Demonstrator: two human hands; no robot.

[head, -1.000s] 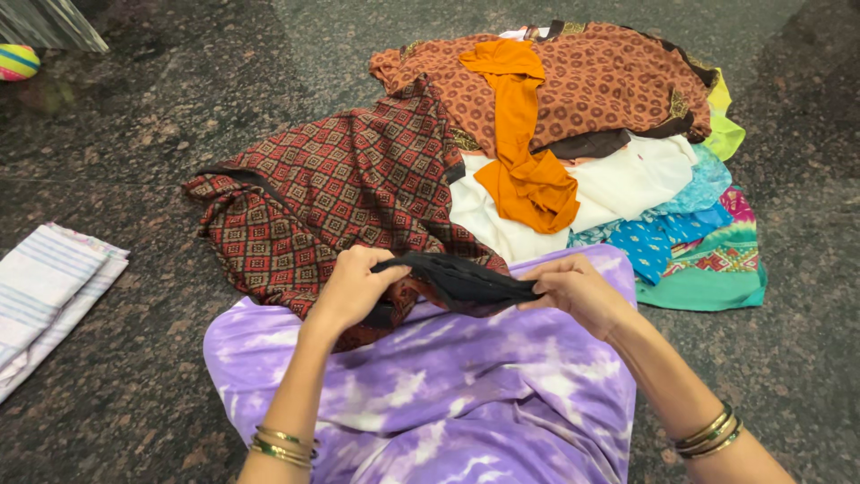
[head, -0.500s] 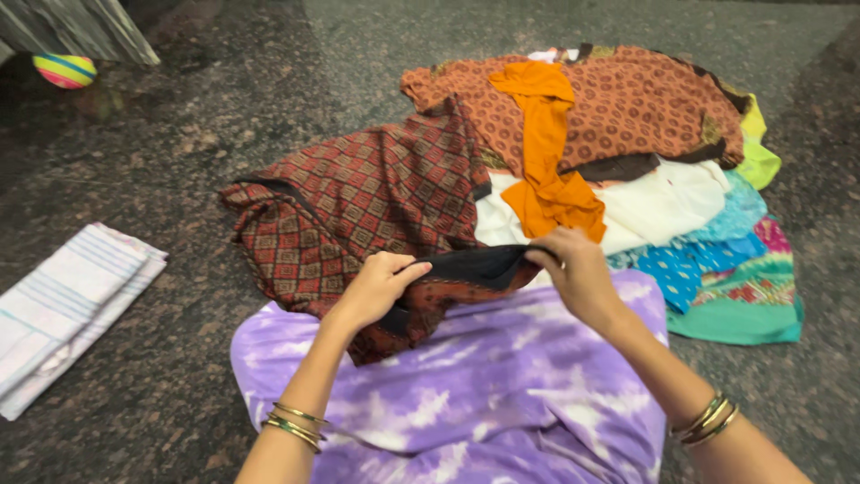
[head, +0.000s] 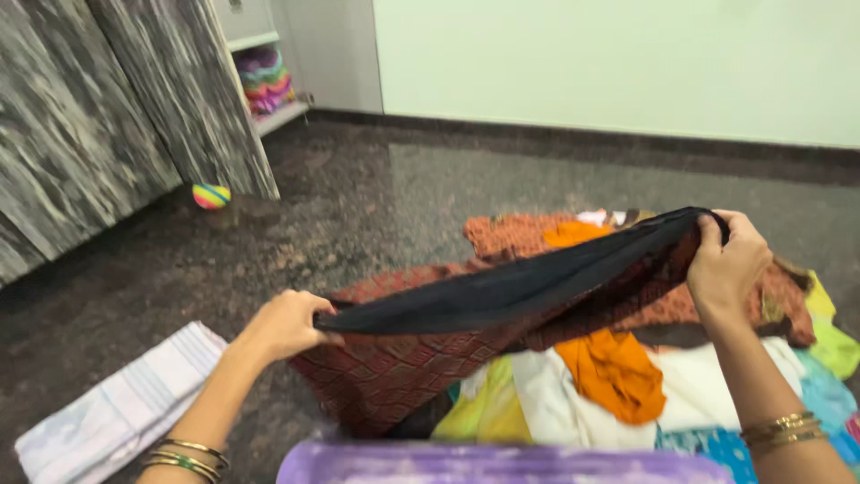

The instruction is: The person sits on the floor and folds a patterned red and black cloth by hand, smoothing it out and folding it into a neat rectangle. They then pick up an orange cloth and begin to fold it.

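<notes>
Black cloth stretched taut between two hands over a heap of laundry

Purple tie-dyed fabric fills the bottom edge of the frame, closest to the person. Just above it, the left hand is closed around one end of a long black strip of soft cloth, while the right hand, raised higher and well apart from the left, pinches the other end. The strip hangs in the air between them, sloping up toward the right, with a dark red patterned garment lifted along beneath it. Judging by the way it drapes and folds at the grip, the cloth is light, limp and not fragile; it looks best held by its ends or edges, as now. Gold bangles circle both wrists. Under the strip lies a pile of mixed clothes in orange, white, yellow and blue. A folded white striped cloth sits to the left on the dark speckled stone floor. Farther off, a rainbow-striped ball rests beside a grey marbled cabinet door.
</notes>
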